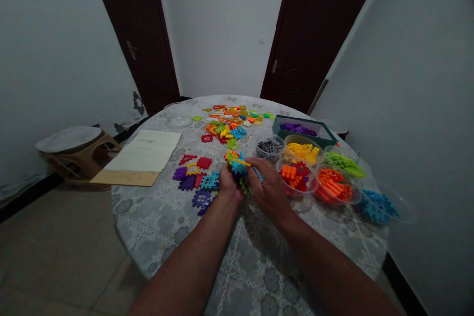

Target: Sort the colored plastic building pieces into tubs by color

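My left hand (229,182) is closed around an assembly of interlocking plastic building pieces (239,169) in blue, green and orange. Above the table, my right hand (267,182) pinches a thin yellow piece (242,162) that lies across the top of that assembly. Whether the yellow piece is fixed to it, I cannot tell. My fingers hide much of the assembly. Left of my left hand lie loose interlocking tiles: a light blue tile (210,181), a red tile (204,162), and a dark purple tile (201,198), among several others.
Clear bowls on the right hold sorted pieces: a grey bowl (270,147), a yellow bowl (304,150), and an orange bowl (336,186). Behind them stands a green box (326,133) with purple pieces. Mixed pieces (233,117) spread at the back. An open notebook (142,150) lies left.
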Demonstrator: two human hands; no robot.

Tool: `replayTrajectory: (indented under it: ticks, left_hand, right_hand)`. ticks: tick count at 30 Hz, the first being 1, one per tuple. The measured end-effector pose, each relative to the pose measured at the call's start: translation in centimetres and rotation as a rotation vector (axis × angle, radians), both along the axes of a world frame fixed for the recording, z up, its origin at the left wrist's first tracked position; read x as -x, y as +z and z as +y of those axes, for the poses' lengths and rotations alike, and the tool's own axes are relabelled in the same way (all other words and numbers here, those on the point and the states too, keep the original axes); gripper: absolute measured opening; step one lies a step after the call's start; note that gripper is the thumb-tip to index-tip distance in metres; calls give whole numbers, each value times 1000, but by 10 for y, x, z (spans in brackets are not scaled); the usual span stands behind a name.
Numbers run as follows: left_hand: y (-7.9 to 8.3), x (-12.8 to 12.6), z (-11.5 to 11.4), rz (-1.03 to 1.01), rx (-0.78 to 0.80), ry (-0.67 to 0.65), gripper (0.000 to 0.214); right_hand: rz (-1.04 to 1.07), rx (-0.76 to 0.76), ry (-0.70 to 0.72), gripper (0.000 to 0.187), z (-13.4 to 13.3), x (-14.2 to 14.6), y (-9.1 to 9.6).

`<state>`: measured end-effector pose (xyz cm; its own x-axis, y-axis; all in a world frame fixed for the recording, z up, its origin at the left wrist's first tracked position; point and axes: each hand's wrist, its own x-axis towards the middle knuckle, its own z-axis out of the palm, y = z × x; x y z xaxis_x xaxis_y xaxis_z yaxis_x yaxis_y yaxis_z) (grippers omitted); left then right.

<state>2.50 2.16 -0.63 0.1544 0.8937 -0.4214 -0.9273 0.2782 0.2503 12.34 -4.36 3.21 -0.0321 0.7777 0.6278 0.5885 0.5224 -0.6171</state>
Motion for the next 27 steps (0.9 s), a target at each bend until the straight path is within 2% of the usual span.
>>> replayTrajectory:
  ticks: [4, 7, 9, 13, 16, 19, 21, 24, 27]
  left_hand:
    - [4, 3, -4, 113, 3, -86, 32]
    - [6, 4, -4, 144, -9, -93, 30]
    - [7, 4, -4, 146, -16, -80, 27]
    - [9, 3, -3, 158, -15, -74, 25]
    - [10, 4, -2, 164, -22, -75, 23]
    - [9, 4, -2, 181, -14, -76, 23]
    - [8, 4, -2, 187, -18, -78, 24]
    - [6, 3, -2, 196, -20, -81, 26]
    - [4, 1, -2, 209, -16, -87, 28]
  right_hand:
    - [67, 0, -113, 27, 5, -28, 14]
    - [-80, -46, -262, 30, 23, -75, 27]
    - [-241, -19, -349, 31, 41, -111, 33]
    - [-477, 132, -528, 31, 74, -171, 32]
    - [-495, 155, -593, 33, 86, -192, 27]
    - [-466, 123, -604, 37, 83, -193, 25]
    - [-418, 76, -569, 38, 72, -182, 27]
    - [-307, 38, -411, 32, 49, -148, 30]
    - [-255, 103, -196, 28, 25, -102, 29]
